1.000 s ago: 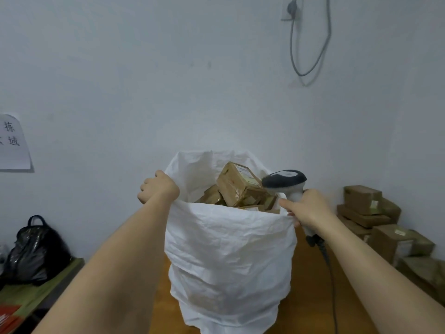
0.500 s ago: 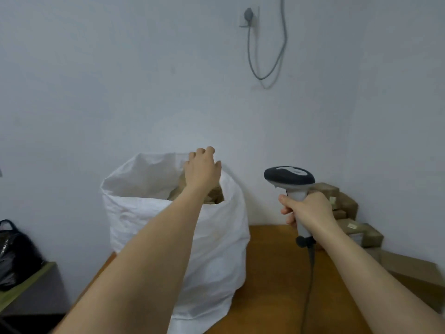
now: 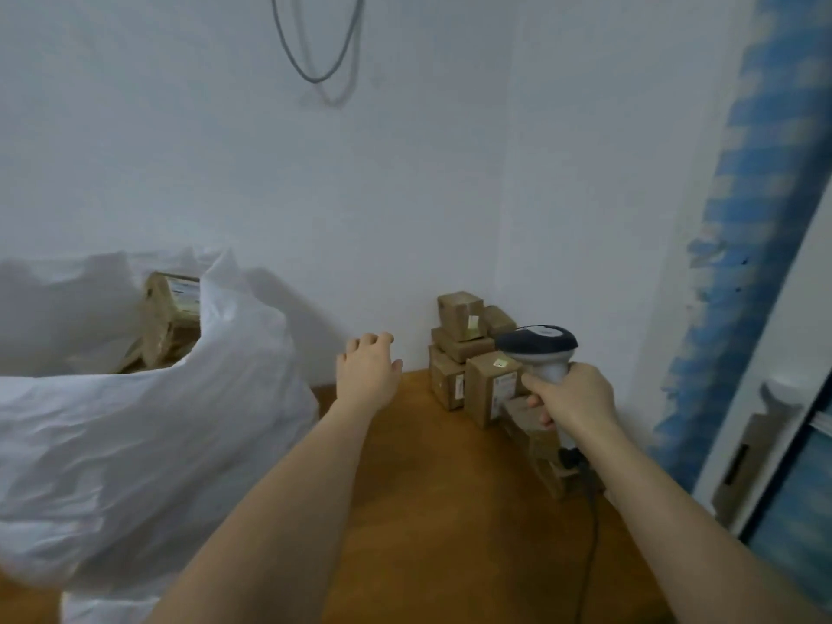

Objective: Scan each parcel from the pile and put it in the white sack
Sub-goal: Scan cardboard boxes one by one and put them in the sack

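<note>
The white sack (image 3: 171,443) stands at the left on the wooden table (image 3: 450,511), with brown parcels (image 3: 169,317) showing in its mouth. A pile of brown cardboard parcels (image 3: 477,358) is stacked in the far right corner against the wall. My left hand (image 3: 367,367) hovers empty between the sack and the pile, fingers loosely apart. My right hand (image 3: 572,394) grips the handle of a grey barcode scanner (image 3: 540,349) with a dark head, right in front of the pile. The scanner hides part of the stack.
The scanner's black cable (image 3: 590,533) trails down over the table at the right. White walls (image 3: 405,195) meet in the corner behind the pile. A blue-patterned window frame (image 3: 756,263) rises at the right edge. A grey cord (image 3: 315,60) hangs on the back wall.
The view has swung right, from the sack toward the parcel pile. My left hand left the sack's rim and moved right toward the pile. My right hand kept hold of the scanner.
</note>
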